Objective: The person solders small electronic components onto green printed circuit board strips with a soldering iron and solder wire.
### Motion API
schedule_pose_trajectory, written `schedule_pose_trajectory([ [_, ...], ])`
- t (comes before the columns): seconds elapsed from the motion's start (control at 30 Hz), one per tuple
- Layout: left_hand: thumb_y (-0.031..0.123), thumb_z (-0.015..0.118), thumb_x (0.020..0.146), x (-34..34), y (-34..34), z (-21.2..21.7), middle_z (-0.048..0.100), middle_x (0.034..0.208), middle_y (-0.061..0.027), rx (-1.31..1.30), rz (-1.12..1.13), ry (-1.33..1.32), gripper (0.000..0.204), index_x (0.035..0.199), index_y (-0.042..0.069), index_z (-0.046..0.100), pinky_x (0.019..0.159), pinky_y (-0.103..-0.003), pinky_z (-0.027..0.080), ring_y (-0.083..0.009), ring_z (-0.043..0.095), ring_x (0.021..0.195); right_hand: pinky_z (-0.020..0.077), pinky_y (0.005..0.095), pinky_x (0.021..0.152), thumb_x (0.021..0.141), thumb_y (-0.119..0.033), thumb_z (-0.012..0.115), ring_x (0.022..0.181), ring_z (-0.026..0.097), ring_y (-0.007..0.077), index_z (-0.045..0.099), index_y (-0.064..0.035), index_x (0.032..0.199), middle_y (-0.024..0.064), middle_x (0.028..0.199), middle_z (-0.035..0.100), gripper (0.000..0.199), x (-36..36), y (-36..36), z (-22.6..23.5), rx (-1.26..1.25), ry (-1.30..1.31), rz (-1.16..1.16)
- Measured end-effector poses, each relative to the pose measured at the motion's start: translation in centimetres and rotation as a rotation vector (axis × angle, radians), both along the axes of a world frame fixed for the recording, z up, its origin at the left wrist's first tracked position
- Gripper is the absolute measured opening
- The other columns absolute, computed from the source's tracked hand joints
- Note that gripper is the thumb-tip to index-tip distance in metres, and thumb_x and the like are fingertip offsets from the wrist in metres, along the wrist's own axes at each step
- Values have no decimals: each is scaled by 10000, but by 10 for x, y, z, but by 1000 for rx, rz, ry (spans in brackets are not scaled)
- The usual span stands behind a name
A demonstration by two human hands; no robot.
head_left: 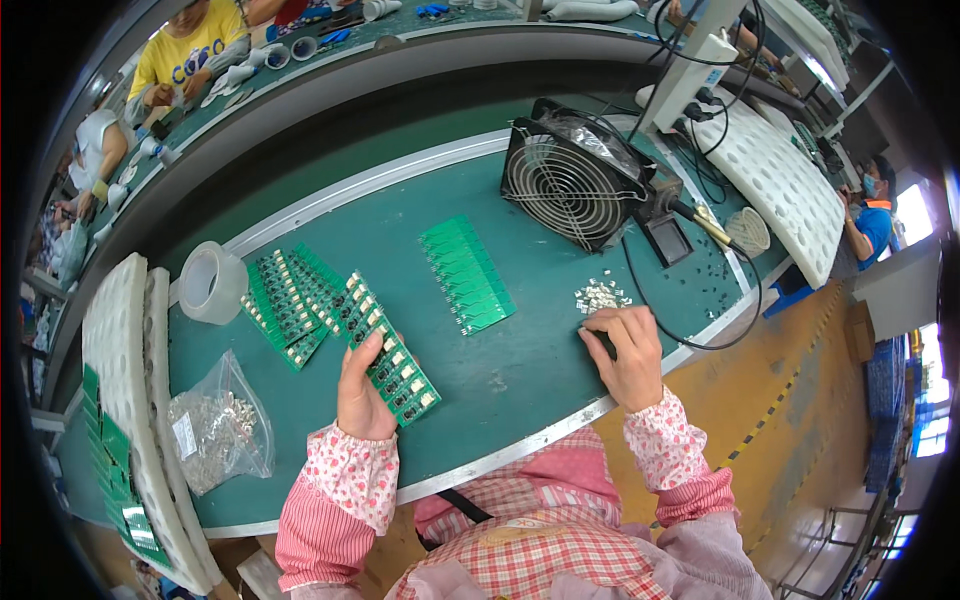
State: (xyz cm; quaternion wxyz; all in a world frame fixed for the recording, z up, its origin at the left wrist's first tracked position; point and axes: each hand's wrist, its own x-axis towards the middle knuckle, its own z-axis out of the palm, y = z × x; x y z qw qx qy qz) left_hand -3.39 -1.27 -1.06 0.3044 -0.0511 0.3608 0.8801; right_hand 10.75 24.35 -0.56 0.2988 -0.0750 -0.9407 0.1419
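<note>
My left hand (366, 392) grips a green circuit board strip (392, 350) by its near left edge, with the thumb on top. Rows of white connectors and dark components run along this strip, which is tilted over the bench. At the right, my right hand (630, 352) is bent beside a loose pile of small white connectors (602, 294). Its thumb and index fingertips come close together at the pile's near edge; whatever is between them is too small to make out. Several populated boards (292, 300) lie fanned out left of the held strip. Bare green boards (466, 275) lie mid-bench.
A caged fan (572, 185) stands at the back, beside a soldering iron (705, 225) and a black tray (667, 236). A black cable (655, 325) loops right of the pile. Left are a tape roll (212, 284), a bag of small parts (222, 425) and white foam trays (120, 330).
</note>
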Motion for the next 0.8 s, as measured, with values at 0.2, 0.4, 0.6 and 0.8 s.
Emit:
schedule_pose_trajectory([
  [0.2,112,602,838,7,3,-1,567,838,-44,-161,-41,108,201,1008,50,515,560,-284,519,-134,578,655,499,240,687,792,-11,657,707,646,160,590,1,905,100,812,645,132,-5,-41,7,-687,-170,68],
  [0.4,84,581,838,-1,-6,11,574,855,-50,-161,19,198,203,1025,46,511,543,-268,517,-142,582,668,487,217,703,800,-46,676,746,617,87,610,21,1014,63,881,665,233,-13,-41,4,-1366,-296,192],
  [0.6,83,572,858,-15,-13,20,568,845,-31,-110,165,204,197,1043,57,509,513,-243,493,-127,566,658,486,237,678,792,-57,685,736,605,95,655,-2,916,58,822,663,139,-18,-59,1,-1083,-285,74],
  [0.8,78,581,847,-13,-15,16,567,848,-29,-119,108,196,217,1051,60,509,550,-251,509,-122,574,662,484,267,649,768,-54,694,692,617,176,677,-32,884,98,796,654,119,-22,-71,9,-684,-260,172],
])
